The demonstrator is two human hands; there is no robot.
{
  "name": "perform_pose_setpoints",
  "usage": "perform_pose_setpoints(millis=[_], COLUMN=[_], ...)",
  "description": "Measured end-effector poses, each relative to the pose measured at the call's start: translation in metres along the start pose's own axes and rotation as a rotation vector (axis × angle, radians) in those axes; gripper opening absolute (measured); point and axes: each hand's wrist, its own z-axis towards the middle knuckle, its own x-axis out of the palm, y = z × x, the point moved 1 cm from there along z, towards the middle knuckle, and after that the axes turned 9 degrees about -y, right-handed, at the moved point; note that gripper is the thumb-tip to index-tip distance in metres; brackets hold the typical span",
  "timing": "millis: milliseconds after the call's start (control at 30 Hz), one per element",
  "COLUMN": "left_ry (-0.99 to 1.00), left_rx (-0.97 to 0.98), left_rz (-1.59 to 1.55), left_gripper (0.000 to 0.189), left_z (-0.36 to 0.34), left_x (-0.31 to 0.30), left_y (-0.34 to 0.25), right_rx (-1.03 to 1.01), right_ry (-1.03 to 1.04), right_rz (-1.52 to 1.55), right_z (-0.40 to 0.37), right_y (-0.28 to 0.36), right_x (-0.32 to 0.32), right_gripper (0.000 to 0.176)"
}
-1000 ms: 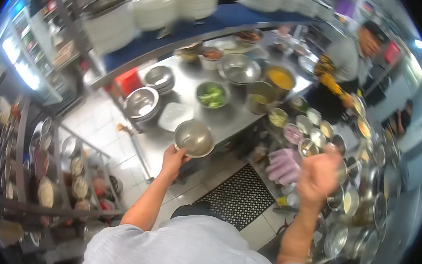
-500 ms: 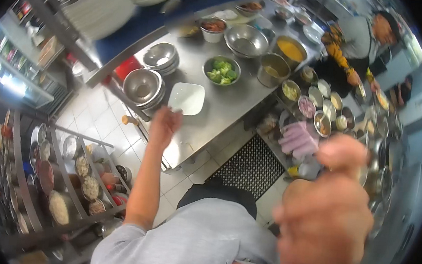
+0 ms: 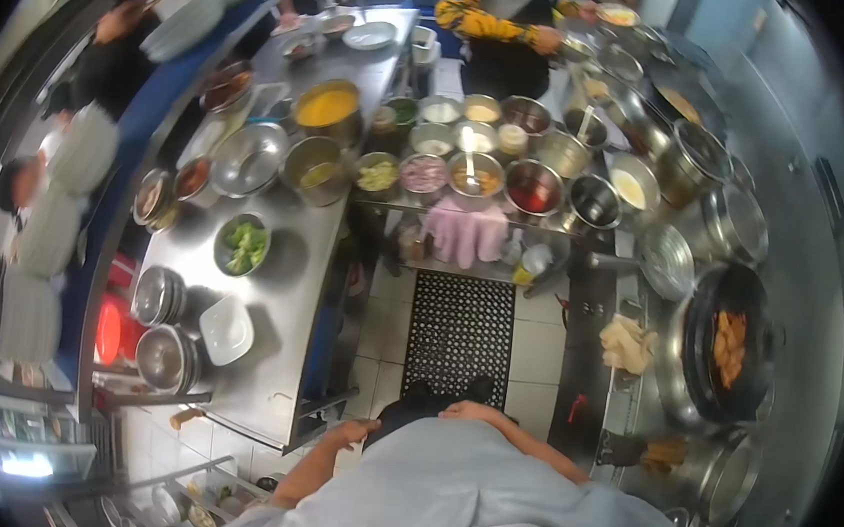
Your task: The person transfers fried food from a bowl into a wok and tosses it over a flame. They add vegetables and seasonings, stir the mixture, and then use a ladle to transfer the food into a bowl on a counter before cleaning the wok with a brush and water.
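Two bare hands are held close to the body at the near end of a crowded kitchen aisle. The left hand (image 3: 355,429) is seen empty just beside the near corner of the steel counter (image 3: 279,351), its fingers loosely together and apart from the metal. The right hand (image 3: 461,410) is tucked against the chest above the floor mat (image 3: 460,327), and its fingers cannot be made out. A white plate (image 3: 227,328) is set on the counter ahead and to the left of the left hand, beside stacked steel bowls (image 3: 163,357). The counter's long axis runs straight away from the person, so the left hand is the nearer. A co-worker's patterned sleeve (image 3: 474,12) is seen at the far end.
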Motion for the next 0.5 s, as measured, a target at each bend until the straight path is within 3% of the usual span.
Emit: perform_pose_setpoints(millis=[33, 100, 167, 233, 267, 367, 467, 500], left_ry=[-0.012, 0.029, -0.029, -0.155, -0.213, -0.101, 0.051, 0.055], left_rx=[-0.045, 0.139, 0.188, 0.153, 0.436, 0.695, 0.92, 1.086], left_rz=[0.149, 0.461, 0.474, 0.322, 0.319, 0.321, 0.452, 0.544], left_gripper=[0.071, 0.071, 0.069, 0.06, 0.057, 0.053, 0.054, 0.058], left_z=[-0.007, 0.061, 0.083, 0.073, 0.111, 0.074, 0.08, 0.047], left_x=[-0.005, -0.019, -0.026, -0.03, -0.028, 0.008, 0.064, 0.088], left_y=[-0.021, -0.031, -0.075, -0.169, -0.182, -0.311, -0.404, -0.44], right_rx=[0.037, 0.027, 0.021, 0.001, -0.015, 0.064, 0.286, 0.407], right_ry=[-0.03, -0.126, -0.257, -0.422, -0.501, -0.696, -0.91, -0.982], right_rz=[-0.04, 0.072, 0.195, 0.384, 0.464, 0.485, 0.38, 0.309], right_z=[-0.015, -0.001, -0.004, -0.025, -0.034, -0.043, -0.059, -0.062], right_y=[0.004, -0.031, -0.061, -0.079, -0.083, -0.104, -0.12, -0.127], right_x=[-0.014, -0.021, -0.022, -0.03, -0.034, -0.042, -0.047, -0.045], right_gripper=[0.056, 0.043, 0.037, 0.033, 0.032, 0.027, 0.022, 0.021])
